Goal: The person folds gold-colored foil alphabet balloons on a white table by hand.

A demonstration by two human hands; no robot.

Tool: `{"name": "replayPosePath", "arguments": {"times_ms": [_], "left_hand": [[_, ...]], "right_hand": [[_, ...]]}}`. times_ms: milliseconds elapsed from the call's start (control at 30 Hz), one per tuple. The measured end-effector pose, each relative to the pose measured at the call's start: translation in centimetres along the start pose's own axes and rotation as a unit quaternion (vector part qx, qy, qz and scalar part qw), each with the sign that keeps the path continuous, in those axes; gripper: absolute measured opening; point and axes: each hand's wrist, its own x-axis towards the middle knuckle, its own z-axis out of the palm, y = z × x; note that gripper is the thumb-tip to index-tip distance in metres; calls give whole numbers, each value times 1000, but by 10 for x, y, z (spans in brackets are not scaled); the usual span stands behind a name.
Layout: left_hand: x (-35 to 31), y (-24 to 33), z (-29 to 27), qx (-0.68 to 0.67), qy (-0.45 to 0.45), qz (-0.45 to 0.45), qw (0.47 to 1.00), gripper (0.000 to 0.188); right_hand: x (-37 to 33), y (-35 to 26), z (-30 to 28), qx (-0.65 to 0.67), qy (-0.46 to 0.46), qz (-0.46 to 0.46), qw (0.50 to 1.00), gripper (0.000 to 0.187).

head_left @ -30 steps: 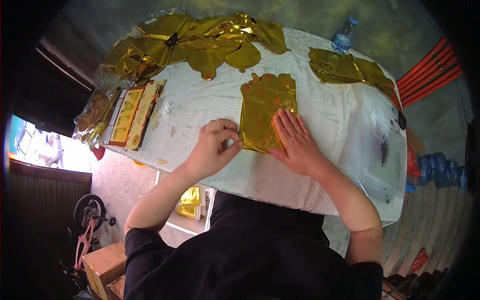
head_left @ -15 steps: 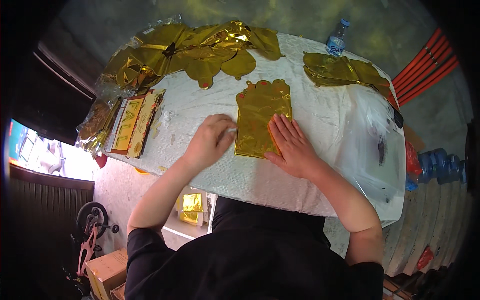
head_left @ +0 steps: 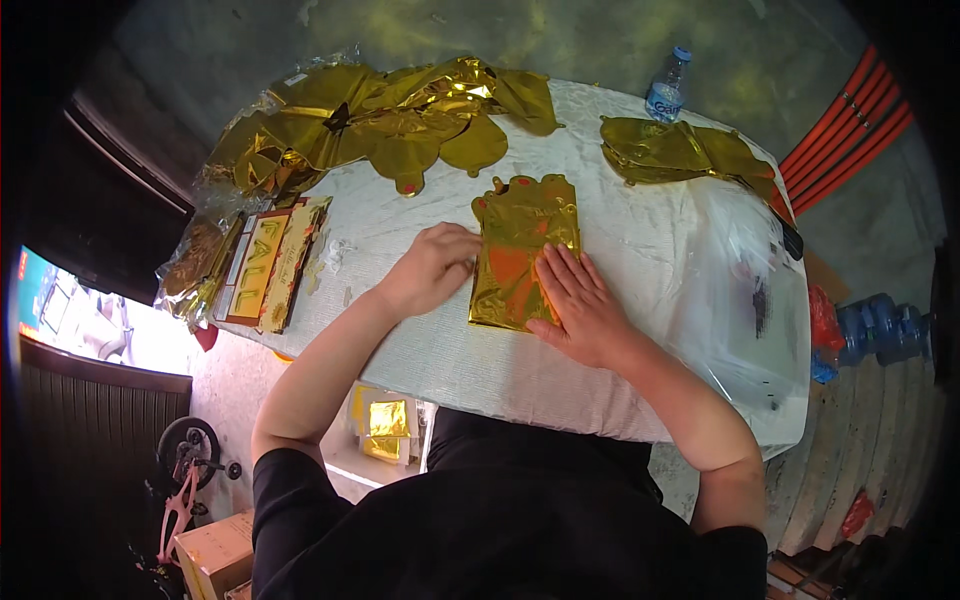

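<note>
A folded gold foil balloon [head_left: 510,225], flat and shiny with scalloped tabs and small red spots at its far end, lies on the table in front of me. My right hand [head_left: 580,305] rests flat on its right side, fingers stretched out. At its left edge is my left hand [head_left: 440,268], its fingers curled and the fingertips against the foil edge; the pinch itself is partly hidden. An orange reflection shows on the foil between the hands.
Loose gold foil balloons [head_left: 400,125] spread along the far left. More flat foil pieces [head_left: 680,150] lie far right near a water bottle [head_left: 668,88]. Clear plastic bags [head_left: 725,300] cover the right side. Printed packs [head_left: 265,265] sit left on the white-covered table [head_left: 400,355].
My left hand has moved slightly right, onto the foil's left edge. The reflection on the foil has turned more orange. My right hand stays flat on it. The whole view has shifted slightly.
</note>
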Motion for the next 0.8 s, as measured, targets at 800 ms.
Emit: {"name": "replayPosePath", "arguments": {"times_ms": [800], "left_hand": [[28,4,24,-85,82,-295,948,58]], "right_hand": [[11,4,-18,92,-9,52,994,72]]}}
